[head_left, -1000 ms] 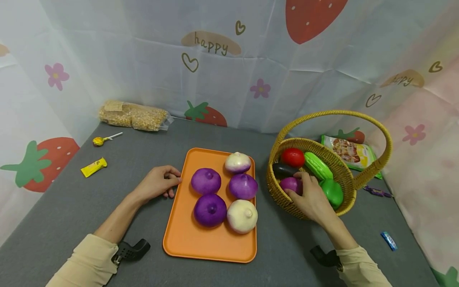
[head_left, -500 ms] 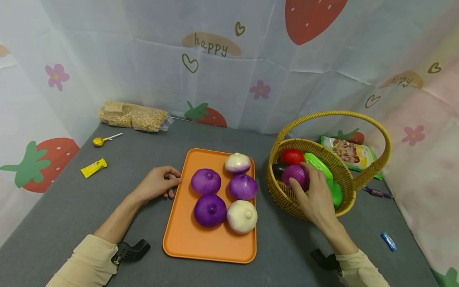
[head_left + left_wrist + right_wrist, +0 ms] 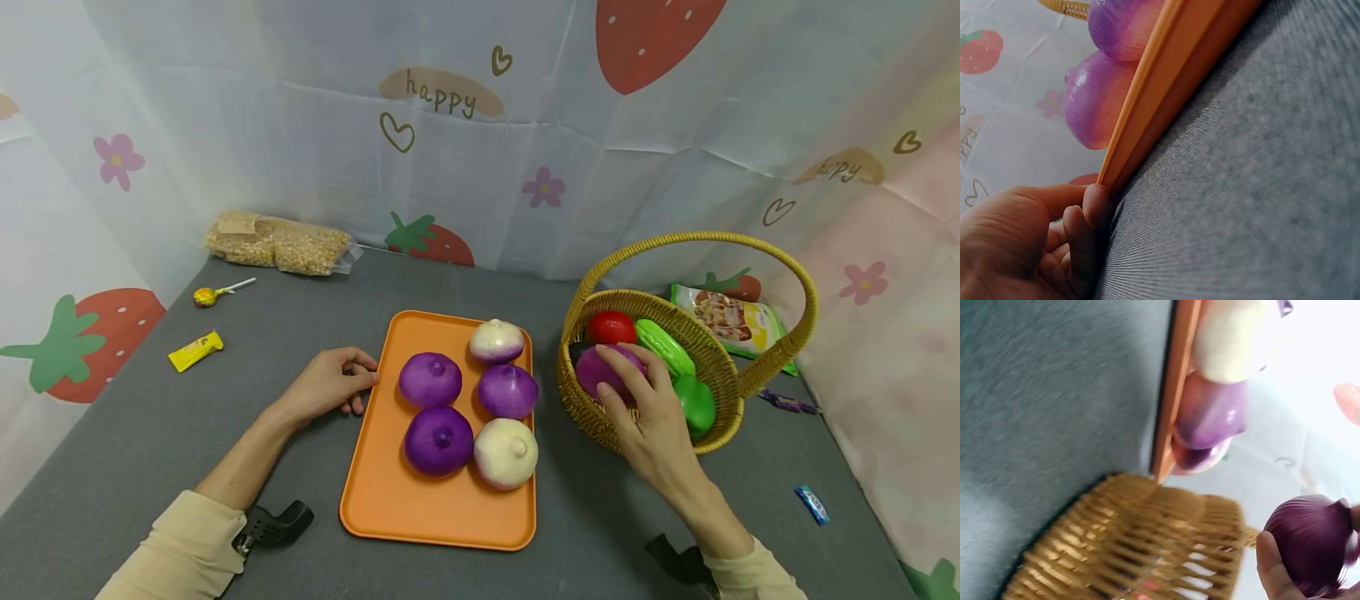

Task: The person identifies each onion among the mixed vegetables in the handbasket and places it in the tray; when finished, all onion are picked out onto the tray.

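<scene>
My right hand (image 3: 658,421) grips a red onion (image 3: 598,371) over the wicker basket (image 3: 576,414); the right wrist view shows the onion (image 3: 1310,540) between thumb and fingers, its papery skin visible. Inside the basket sit a red tomato (image 3: 611,327), a dark eggplant (image 3: 577,352) mostly hidden by the onion, a ridged green vegetable (image 3: 665,348) and a green pepper (image 3: 696,407). My left hand (image 3: 330,385) pinches the left edge of the orange tray (image 3: 420,518), thumb and finger right at its rim in the left wrist view. Purple onions (image 3: 438,442) and white, purple-tinged ones (image 3: 506,454) lie on the tray.
A bag of yellow kernels (image 3: 277,243), a lollipop (image 3: 206,296) and a yellow packet (image 3: 197,350) lie at the left. Behind the basket's arched handle (image 3: 697,237) is a green snack bag (image 3: 731,321). Right of it are a purple-wrapped candy (image 3: 787,402) and a blue one (image 3: 813,505).
My right hand has lifted the red onion up from among the vegetables and shifted it slightly towards the basket's left rim. The left hand and the tray have stayed put.
</scene>
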`<state>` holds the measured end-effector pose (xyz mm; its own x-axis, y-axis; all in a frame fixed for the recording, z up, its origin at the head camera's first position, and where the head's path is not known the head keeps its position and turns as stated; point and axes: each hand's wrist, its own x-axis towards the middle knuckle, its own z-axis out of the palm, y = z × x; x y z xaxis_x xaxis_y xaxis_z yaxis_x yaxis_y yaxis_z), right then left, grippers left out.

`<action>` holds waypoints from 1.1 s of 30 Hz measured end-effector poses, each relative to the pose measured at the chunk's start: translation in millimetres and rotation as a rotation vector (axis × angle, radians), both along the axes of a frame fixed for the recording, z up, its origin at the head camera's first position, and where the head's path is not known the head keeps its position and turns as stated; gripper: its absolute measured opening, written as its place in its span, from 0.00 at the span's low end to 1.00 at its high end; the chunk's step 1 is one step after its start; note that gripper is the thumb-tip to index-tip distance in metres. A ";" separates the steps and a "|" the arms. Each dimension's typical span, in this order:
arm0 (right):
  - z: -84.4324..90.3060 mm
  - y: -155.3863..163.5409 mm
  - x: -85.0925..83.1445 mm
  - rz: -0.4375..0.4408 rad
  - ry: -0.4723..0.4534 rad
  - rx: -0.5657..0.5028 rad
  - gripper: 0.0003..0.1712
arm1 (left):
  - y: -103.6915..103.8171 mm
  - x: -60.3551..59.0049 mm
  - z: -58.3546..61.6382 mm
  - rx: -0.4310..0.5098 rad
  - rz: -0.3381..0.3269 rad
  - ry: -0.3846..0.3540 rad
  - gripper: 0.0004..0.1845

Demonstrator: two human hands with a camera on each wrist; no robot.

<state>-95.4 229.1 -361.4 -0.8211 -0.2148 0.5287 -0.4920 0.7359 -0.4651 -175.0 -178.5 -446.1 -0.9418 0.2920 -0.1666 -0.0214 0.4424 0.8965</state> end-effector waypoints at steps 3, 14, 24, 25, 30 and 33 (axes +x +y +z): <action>4.8 -5.5 6.4 0.029 -0.020 0.002 0.34 | 0.1 0.2 0.3 0.000 0.001 0.000 0.16; 9.8 -23.4 27.8 0.119 -0.018 0.078 0.41 | -0.1 0.2 0.7 -0.003 0.001 -0.002 0.16; 12.1 -32.5 44.2 0.175 -0.142 0.181 0.37 | 0.0 1.2 1.9 0.001 0.004 -0.008 0.17; 12.0 -33.2 45.4 0.190 -0.146 0.189 0.36 | 0.0 1.3 2.0 0.001 0.004 -0.008 0.17; 10.2 -37.5 52.4 0.252 -0.168 0.275 0.34 | 0.1 1.7 3.0 0.004 0.006 -0.014 0.18; 9.5 -39.4 56.3 0.292 -0.207 0.328 0.33 | 0.3 2.1 3.9 0.006 0.004 -0.019 0.18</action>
<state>-39.1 189.7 -351.9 -0.7823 -0.5803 0.2265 -0.6217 0.7050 -0.3413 -172.9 -178.2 -442.2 -0.9398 0.2889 -0.1824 -0.0400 0.4370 0.8986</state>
